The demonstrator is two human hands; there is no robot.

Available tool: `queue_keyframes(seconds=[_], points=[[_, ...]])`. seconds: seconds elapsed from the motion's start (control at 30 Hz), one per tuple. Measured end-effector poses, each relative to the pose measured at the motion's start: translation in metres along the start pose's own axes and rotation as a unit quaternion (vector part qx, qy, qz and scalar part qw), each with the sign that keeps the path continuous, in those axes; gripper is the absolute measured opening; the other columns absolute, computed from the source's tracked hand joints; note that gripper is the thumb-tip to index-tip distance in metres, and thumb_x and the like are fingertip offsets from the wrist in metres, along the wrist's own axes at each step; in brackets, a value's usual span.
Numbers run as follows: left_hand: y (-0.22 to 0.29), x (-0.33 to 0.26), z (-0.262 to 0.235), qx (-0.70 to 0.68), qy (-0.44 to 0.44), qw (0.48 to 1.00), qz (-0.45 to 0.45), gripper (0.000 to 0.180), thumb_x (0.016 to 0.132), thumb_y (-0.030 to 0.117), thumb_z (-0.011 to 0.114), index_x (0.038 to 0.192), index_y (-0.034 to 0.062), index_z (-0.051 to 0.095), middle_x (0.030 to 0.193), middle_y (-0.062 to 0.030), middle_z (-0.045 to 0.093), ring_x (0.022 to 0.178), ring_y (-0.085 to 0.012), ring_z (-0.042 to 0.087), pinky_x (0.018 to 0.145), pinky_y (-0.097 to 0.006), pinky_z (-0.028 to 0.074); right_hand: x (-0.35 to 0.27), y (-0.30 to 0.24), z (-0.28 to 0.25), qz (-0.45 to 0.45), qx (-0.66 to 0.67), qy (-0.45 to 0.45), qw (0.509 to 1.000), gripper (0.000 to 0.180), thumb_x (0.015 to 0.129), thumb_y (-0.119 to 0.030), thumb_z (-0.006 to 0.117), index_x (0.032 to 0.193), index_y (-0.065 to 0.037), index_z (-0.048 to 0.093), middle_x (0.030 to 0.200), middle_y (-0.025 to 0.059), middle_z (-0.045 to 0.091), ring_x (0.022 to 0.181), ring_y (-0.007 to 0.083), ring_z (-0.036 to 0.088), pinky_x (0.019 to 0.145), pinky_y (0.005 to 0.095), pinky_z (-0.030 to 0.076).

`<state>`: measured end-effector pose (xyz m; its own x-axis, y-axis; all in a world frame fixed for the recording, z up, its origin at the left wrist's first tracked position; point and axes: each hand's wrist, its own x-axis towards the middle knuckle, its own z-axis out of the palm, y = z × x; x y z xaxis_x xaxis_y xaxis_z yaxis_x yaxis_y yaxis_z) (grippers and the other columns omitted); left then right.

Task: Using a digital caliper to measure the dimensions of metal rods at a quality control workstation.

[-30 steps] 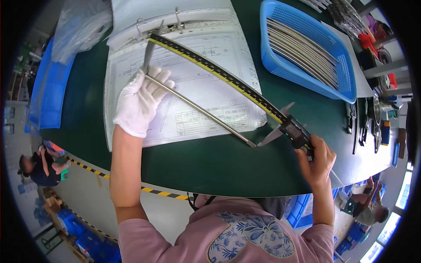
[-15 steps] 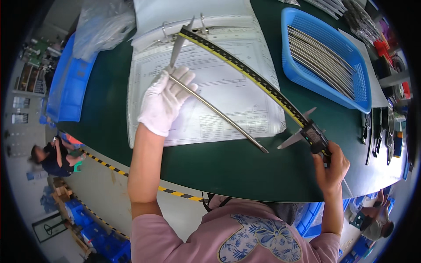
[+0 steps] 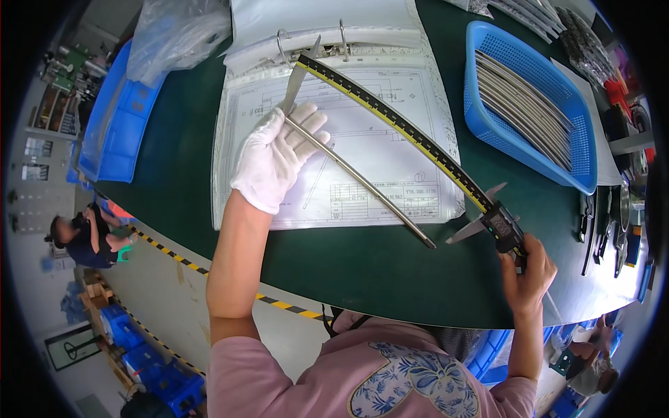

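Observation:
My left hand (image 3: 270,164), in a white glove, pinches one end of a thin metal rod (image 3: 362,182) between thumb and fingers. The rod slants down to the right, and its far end hangs past the lower edge of the drawing binder. A long digital caliper (image 3: 397,122) spans above it. The fixed jaw (image 3: 295,85) points down to the gripped rod end at my left thumb; whether they touch, I cannot tell. My bare right hand (image 3: 529,276) is closed around the caliper's slider, beside the display (image 3: 502,226). The sliding jaw (image 3: 465,232) stands apart from the rod's free end.
Under the rod lies an open ring binder (image 3: 244,212) with technical drawings. A blue basket (image 3: 477,115) of similar rods stands to the right, and hand tools (image 3: 603,223) lie beyond it. At left is a blue bin (image 3: 115,157) under plastic bags (image 3: 178,42).
The whole bench view has shifted slightly. Both hands keep their grips, and the sliding jaw stays apart from the rod's free end.

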<state>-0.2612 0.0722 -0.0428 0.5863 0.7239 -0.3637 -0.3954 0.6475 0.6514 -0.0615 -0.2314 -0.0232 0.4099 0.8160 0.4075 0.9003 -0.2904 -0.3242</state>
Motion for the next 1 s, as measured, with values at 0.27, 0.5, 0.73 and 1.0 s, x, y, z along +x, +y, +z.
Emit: queue_keyframes(seconds=[0.27, 0.5, 0.73, 1.0], points=[[-0.003, 0.008, -0.015, -0.049, -0.080, 0.995, -0.015, 0.022, 0.091, 0.017, 0.039, 0.100, 0.0007, 0.050, 0.102, -0.0130, 0.058, 0.102, -0.0286, 0.054, 0.086, -0.047, 0.046, -0.004, 0.002, -0.001, 0.000, -0.025, -0.007, 1.000, 0.030, 0.067, -0.015, 0.070, 0.085, 0.000, 0.051, 0.057, 0.0082, 0.047, 0.044, 0.0211, 0.046, 0.042, 0.0291, 0.036], [0.006, 0.010, -0.023, -0.069, -0.081, 0.994, -0.031, 0.021, 0.092, 0.016, 0.037, 0.099, -0.0005, 0.049, 0.100, -0.0144, 0.057, 0.103, -0.0310, 0.053, 0.087, -0.048, 0.046, 0.001, 0.003, 0.001, -0.023, -0.014, -0.019, 0.999, 0.033, 0.066, -0.018, 0.071, 0.087, -0.001, 0.052, 0.060, 0.0078, 0.050, 0.046, 0.0231, 0.050, 0.043, 0.0311, 0.039], [0.006, 0.008, -0.020, -0.028, -0.028, 0.999, -0.010, 0.021, 0.092, 0.017, 0.038, 0.099, -0.0012, 0.048, 0.100, -0.0129, 0.056, 0.106, -0.0298, 0.050, 0.089, -0.048, 0.045, 0.001, 0.003, 0.000, -0.032, -0.008, -0.037, 0.999, 0.035, 0.066, -0.014, 0.070, 0.092, 0.001, 0.051, 0.062, 0.0083, 0.051, 0.047, 0.0223, 0.051, 0.042, 0.0308, 0.040], [0.006, 0.007, -0.015, -0.012, 0.013, 1.000, 0.003, 0.020, 0.092, 0.016, 0.040, 0.099, -0.0009, 0.046, 0.100, -0.0127, 0.055, 0.108, -0.0297, 0.049, 0.090, -0.048, 0.044, 0.001, 0.002, 0.000, -0.032, 0.004, -0.046, 0.998, 0.036, 0.067, -0.012, 0.067, 0.094, 0.002, 0.050, 0.062, 0.0088, 0.050, 0.047, 0.0239, 0.051, 0.043, 0.0316, 0.041]])
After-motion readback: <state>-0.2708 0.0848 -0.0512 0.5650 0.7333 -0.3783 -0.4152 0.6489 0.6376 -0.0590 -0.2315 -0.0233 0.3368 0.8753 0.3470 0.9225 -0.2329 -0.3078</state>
